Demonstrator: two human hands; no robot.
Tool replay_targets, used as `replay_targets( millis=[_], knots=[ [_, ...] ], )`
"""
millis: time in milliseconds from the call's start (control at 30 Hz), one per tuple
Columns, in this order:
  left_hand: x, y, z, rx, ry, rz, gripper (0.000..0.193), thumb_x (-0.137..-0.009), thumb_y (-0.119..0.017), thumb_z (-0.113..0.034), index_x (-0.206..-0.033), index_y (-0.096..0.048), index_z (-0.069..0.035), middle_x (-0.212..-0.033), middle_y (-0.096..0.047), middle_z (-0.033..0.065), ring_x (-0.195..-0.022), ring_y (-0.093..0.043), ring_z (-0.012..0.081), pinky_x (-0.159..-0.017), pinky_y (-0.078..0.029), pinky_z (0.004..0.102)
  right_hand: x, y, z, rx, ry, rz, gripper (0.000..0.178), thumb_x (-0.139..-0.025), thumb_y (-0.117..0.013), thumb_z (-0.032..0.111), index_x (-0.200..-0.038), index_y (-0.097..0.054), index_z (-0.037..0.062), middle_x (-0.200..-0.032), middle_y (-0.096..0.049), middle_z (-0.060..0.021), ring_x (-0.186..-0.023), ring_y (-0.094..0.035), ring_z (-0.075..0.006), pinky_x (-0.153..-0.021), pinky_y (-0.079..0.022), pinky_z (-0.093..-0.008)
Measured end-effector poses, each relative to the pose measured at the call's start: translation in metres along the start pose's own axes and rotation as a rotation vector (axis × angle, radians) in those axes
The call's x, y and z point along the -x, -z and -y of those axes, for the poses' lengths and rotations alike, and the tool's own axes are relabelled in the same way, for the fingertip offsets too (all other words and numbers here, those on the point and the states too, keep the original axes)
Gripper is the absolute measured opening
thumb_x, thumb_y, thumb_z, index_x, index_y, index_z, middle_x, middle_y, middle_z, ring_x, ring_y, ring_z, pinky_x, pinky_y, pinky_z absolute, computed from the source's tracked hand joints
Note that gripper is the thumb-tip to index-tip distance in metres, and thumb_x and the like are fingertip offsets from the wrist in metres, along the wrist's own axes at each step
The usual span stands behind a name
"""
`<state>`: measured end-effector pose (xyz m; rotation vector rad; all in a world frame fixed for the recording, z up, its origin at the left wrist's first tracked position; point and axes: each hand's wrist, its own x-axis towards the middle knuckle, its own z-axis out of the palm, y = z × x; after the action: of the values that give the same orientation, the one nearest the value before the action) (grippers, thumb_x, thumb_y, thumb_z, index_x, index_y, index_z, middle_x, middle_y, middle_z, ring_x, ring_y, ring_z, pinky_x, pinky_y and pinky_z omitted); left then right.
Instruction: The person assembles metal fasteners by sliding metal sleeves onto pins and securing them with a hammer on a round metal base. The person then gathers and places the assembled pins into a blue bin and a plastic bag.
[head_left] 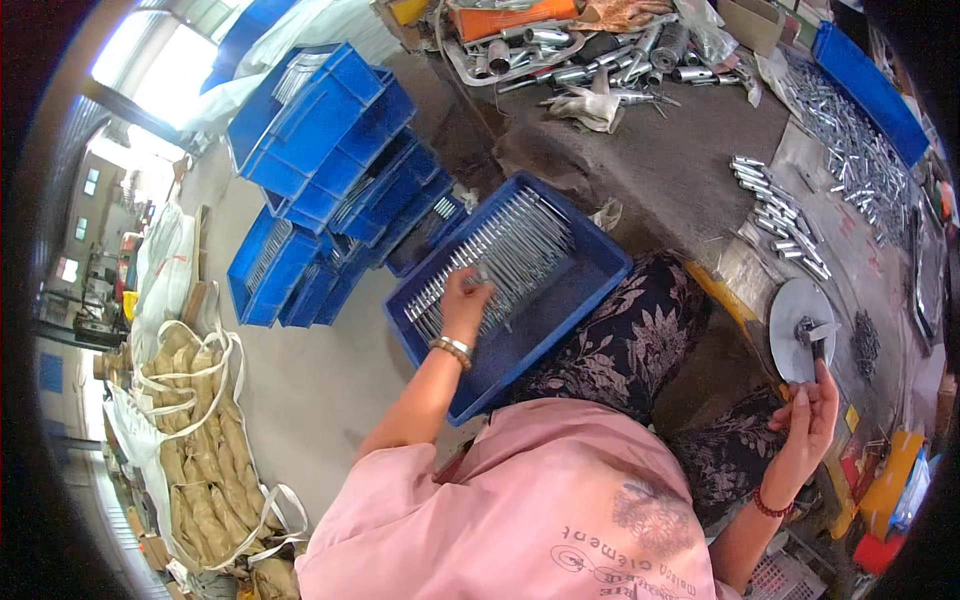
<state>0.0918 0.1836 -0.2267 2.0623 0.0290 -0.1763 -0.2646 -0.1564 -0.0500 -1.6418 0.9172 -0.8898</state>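
Note:
My left hand (466, 302) is over a blue plastic bin (590, 278) that rests partly against my legs. Its fingers are curled closed among thin metal rods (525, 240) lying side by side in the bin; a shiny rod end shows at the fingertips. My right hand (808, 422) is at the bench edge with the index finger stretched out and the other fingers loosely apart. The index fingertip is close to a dark handle at a round grey metal disc (795, 345); whether they touch is unclear. No object shows in that palm.
Stacked blue bins (320, 140) with rods stand at the left. On the workbench (650, 150) lie a cluster of metal sleeves (775, 210), a heap of small metal parts (850, 130) and sockets (640, 60). A sack of tan bundles (205, 450) sits at the lower left.

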Motion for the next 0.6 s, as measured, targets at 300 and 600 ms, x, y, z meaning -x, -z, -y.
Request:
replay_targets(
  millis=[300, 600],
  knots=[
    [-0.041, 0.031, 0.04, -0.3, 0.001, -0.23, 0.045, -0.086, -0.083, -0.018, -0.124, -0.064, -0.004, -0.097, -0.075, 0.0145, -0.091, -0.073, 0.0266, -0.083, -0.056, 0.0388, -0.001, 0.001, -0.005, 0.01, 0.025, 0.012, 0.041, -0.104, -0.057, 0.003, -0.145, -0.058, 0.0017, -0.101, -0.061, -0.0027, -0.068, -0.052, -0.005, -0.058, -0.046, -0.0203],
    [-0.029, 0.021, -0.009, -0.647, -0.201, -0.267, 0.034, -0.094, -0.075, -0.03, -0.119, -0.066, -0.009, -0.105, -0.075, 0.0206, -0.098, -0.072, 0.0419, -0.082, -0.055, 0.0499, 0.002, -0.002, 0.007, -0.019, -0.034, -0.035, 0.038, -0.101, -0.059, -0.002, -0.139, -0.063, 0.0025, -0.099, -0.063, -0.0033, -0.068, -0.057, -0.0064, -0.058, -0.049, -0.0206]
  ],
)
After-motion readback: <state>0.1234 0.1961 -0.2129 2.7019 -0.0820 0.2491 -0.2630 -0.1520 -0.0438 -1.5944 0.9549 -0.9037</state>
